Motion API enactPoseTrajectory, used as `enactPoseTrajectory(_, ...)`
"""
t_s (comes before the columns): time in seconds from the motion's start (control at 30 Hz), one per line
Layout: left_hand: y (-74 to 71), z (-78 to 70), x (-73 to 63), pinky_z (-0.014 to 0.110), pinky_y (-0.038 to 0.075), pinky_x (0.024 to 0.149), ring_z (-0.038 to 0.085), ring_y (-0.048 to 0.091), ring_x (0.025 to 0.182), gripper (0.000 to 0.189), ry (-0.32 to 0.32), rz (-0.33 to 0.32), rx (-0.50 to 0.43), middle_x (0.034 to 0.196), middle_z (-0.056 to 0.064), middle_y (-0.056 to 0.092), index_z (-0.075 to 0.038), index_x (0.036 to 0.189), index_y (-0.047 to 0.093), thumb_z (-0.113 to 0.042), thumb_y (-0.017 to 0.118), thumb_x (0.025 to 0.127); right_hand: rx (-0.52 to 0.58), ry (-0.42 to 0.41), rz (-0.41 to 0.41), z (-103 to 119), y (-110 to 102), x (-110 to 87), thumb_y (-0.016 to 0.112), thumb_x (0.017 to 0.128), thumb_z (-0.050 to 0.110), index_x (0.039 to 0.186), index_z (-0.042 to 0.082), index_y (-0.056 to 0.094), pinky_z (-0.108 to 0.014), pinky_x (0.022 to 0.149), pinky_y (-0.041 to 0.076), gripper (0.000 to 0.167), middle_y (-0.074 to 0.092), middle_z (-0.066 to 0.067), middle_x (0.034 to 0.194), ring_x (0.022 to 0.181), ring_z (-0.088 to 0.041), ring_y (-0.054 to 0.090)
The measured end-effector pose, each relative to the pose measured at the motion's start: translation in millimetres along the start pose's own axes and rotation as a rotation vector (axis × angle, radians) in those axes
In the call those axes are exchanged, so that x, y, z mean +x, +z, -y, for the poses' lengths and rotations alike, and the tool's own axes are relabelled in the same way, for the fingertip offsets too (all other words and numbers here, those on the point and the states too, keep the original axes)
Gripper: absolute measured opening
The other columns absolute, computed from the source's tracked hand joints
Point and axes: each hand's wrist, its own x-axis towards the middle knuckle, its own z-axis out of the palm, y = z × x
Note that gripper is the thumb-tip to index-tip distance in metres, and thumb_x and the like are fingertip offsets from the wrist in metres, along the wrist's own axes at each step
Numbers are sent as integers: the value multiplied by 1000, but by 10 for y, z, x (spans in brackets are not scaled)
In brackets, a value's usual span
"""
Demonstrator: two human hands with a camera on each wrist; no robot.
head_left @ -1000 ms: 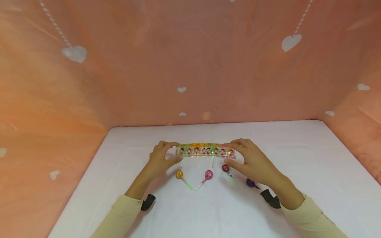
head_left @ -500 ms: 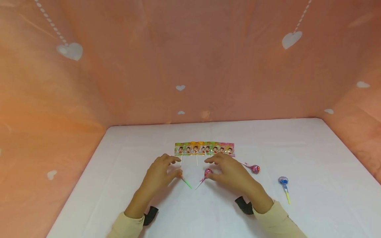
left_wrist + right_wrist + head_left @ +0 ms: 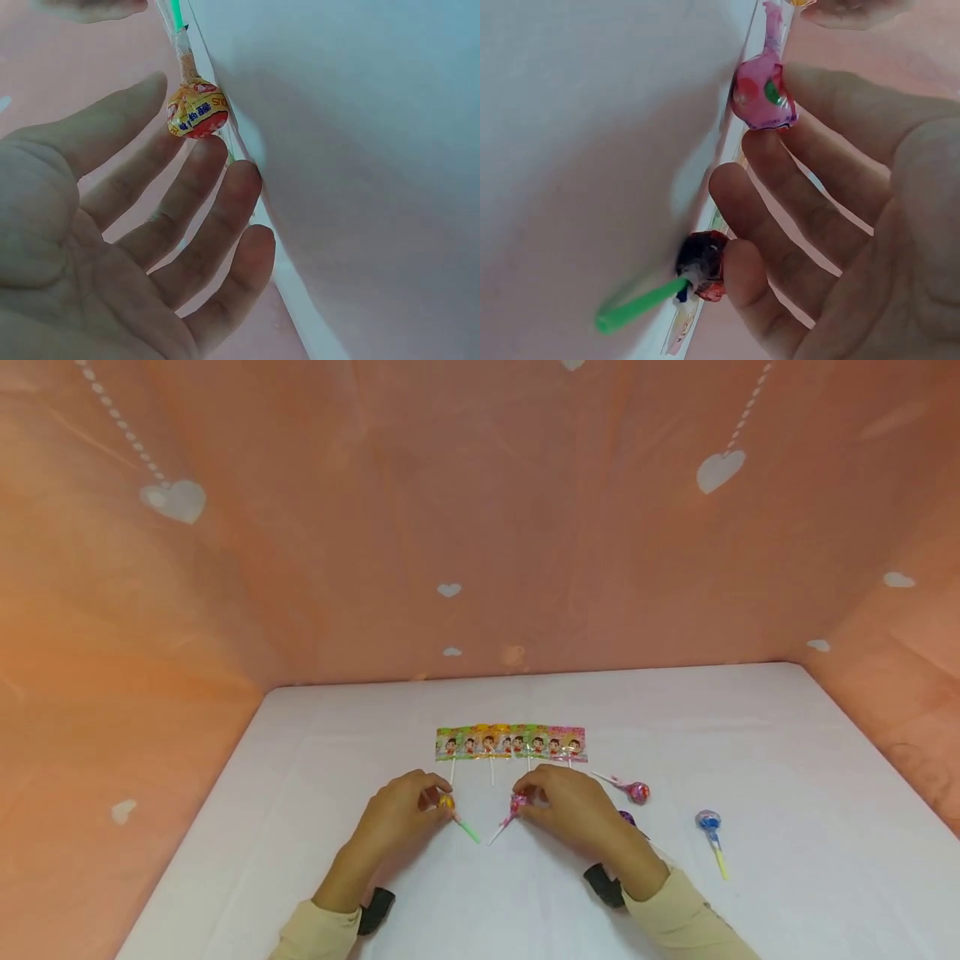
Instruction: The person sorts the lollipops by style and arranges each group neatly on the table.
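In the head view my left hand (image 3: 402,814) pinches the round head of a yellow lollipop (image 3: 447,802) between thumb and fingers. Its green stick points toward me. My right hand (image 3: 573,806) has thumb and fingertips at the head of a pink lollipop (image 3: 517,802), pinching it from the right. Both sweets lie on the white table. Beside the right little finger, a dark red lollipop (image 3: 703,262) with a green stick shows in the right wrist view; the hand hides it from the head camera. Just beyond both hands runs a row of flat-wrapped lollipops (image 3: 491,742).
Right of my right hand lie a red-and-pink lollipop (image 3: 638,792) and a blue lollipop (image 3: 707,820) with a yellow stick. A purple lollipop (image 3: 627,817) is partly covered by the right wrist. Pink cloth (image 3: 480,527) with white hearts walls the table's back and sides.
Both hands have left the ends of the flat lollipop row and come nearer to me, the right one also leftward. Over the last half second their fingers close on the yellow and pink lollipops.
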Motion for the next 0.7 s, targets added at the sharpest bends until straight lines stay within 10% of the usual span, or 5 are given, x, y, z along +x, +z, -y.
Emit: enactPoseTrajectory(0.7, 24, 74, 26, 28, 44, 66, 7, 54, 73, 17, 30, -28, 55, 79, -8, 61, -17, 95, 77, -8, 78, 81, -37, -22, -19, 0, 17, -6, 76, 84, 24, 100, 25, 75, -26, 68, 43, 16, 63, 14, 84, 75, -4, 53)
